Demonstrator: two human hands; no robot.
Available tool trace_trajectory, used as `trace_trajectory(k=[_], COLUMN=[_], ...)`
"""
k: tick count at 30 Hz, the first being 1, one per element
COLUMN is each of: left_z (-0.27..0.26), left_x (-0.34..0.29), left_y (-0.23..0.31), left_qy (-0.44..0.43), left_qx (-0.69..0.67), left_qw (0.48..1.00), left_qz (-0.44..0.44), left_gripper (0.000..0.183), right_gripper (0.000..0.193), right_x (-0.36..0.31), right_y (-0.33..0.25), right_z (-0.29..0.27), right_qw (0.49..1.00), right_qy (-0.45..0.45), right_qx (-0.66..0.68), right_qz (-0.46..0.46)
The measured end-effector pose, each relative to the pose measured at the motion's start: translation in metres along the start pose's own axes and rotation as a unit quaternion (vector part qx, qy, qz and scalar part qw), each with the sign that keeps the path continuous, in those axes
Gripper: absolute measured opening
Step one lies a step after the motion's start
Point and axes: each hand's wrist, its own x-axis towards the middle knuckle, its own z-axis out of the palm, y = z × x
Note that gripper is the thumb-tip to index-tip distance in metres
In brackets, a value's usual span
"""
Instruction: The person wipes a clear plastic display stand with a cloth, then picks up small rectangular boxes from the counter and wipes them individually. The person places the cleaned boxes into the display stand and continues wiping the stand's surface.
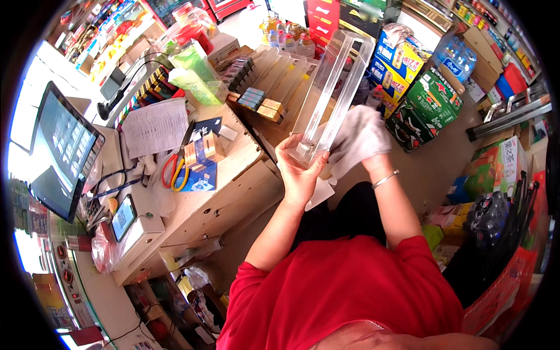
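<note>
A long, clear plastic tray [333, 87] with raised sides is tilted up in front of me. My left hand [298, 178] grips its near end, with the thumb on one side and fingers round the other. A pale grey cloth [360, 139] is bunched in my right hand [378, 164], close against the tray's right side. The cloth hides most of the fingers of that hand. Beyond my left hand, more clear trays [280, 79] lie side by side on the counter, with small blue boxes [252, 98] and yellowish boxes [271, 109] at their near end.
The wooden counter [245, 166] at left holds orange-handled scissors [175, 174], a written sheet [156, 127], a phone [123, 217] and a monitor [64, 151]. Green [429, 108] and blue-yellow cartons [396, 64] stand at the far right. A red crate [501, 286] is near my right side.
</note>
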Motion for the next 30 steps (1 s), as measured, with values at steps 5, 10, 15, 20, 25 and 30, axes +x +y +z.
trace_trajectory(k=[5,10,15,20,25,30], left_z=[-0.029,-0.032,-0.02,-0.018,-0.021,-0.017], left_x=[0.009,0.019,0.016,0.013,0.013,0.012], left_y=[0.002,0.013,0.027,0.021,0.023,0.037], left_qy=[-0.008,-0.102,-0.143,-0.136,-0.146,-0.15], left_qx=[0.18,0.325,0.298,0.228,0.183,0.121], left_qw=[0.984,0.928,0.932,0.96,0.969,0.981], left_qz=[0.013,0.149,0.149,0.09,0.074,-0.011], left_gripper=[0.067,0.064,0.066,0.069,0.069,0.07], right_gripper=[0.027,0.032,0.026,0.031,0.028,0.029], right_x=[0.016,0.023,0.002,0.002,0.008,0.017], right_y=[-0.039,-0.044,-0.06,-0.055,-0.056,-0.071], right_z=[-0.045,0.0,0.103,0.107,0.108,0.098], right_qw=[0.88,0.616,0.591,0.629,0.599,0.563], right_qy=[-0.079,-0.179,-0.288,-0.244,-0.231,-0.22], right_qx=[-0.419,-0.677,-0.642,-0.655,-0.678,-0.7], right_qz=[-0.21,-0.361,-0.394,-0.341,-0.358,-0.382])
